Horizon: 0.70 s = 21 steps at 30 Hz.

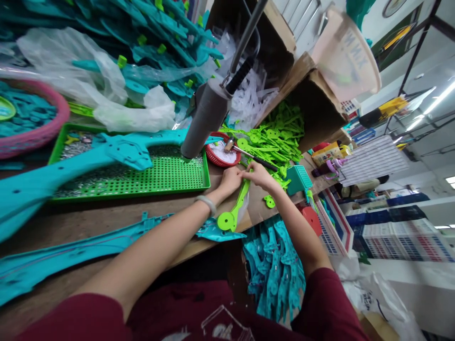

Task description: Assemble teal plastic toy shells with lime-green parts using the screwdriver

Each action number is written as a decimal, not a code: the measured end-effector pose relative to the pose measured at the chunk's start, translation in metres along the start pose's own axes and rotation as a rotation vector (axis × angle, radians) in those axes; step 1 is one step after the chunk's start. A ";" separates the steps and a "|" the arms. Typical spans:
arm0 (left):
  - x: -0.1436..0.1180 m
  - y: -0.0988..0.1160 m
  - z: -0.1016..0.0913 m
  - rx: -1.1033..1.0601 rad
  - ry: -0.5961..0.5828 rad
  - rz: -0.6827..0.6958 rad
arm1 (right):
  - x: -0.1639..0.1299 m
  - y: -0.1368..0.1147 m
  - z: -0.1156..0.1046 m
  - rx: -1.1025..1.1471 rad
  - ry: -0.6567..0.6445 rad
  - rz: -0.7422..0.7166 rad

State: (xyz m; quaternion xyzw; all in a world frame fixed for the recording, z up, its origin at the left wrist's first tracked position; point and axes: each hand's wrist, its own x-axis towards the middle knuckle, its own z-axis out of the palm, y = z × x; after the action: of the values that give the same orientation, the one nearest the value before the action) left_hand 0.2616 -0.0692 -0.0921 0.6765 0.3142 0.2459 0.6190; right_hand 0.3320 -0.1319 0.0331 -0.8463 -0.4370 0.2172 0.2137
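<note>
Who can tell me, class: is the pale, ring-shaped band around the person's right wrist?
No, the pale, ring-shaped band circles the left wrist, while the right wrist is bare.

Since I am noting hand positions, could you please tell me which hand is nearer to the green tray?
Left. The left hand is just past the tray's right end in the picture; the right hand is farther right, beyond the left.

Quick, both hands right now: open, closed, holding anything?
Left hand: closed, fingers at the far end of the lime-green part; its exact grip is hidden.
Right hand: closed, seemingly pinching that same end.
</note>
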 end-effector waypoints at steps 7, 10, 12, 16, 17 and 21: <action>-0.002 0.003 0.000 0.034 0.008 0.015 | -0.079 -0.047 -0.039 0.227 -0.063 -0.169; -0.002 0.003 -0.001 0.058 0.000 0.031 | -0.113 -0.049 -0.044 0.299 -0.065 -0.266; -0.002 0.004 -0.003 0.082 -0.010 0.037 | -0.116 -0.036 -0.047 0.331 0.016 -0.277; -0.001 0.007 -0.006 0.161 -0.041 0.025 | -0.078 0.017 -0.063 0.587 0.272 -0.118; -0.002 0.010 -0.006 0.185 -0.048 0.021 | -0.066 0.034 -0.068 0.674 0.335 -0.049; -0.007 0.021 -0.008 0.282 -0.066 0.005 | -0.035 0.093 -0.074 0.773 0.482 0.048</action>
State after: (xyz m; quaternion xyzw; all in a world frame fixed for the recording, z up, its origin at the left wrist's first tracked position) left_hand 0.2535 -0.0700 -0.0699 0.7654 0.3233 0.1785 0.5270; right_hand 0.4146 -0.2227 0.0485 -0.7409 -0.2418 0.1660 0.6043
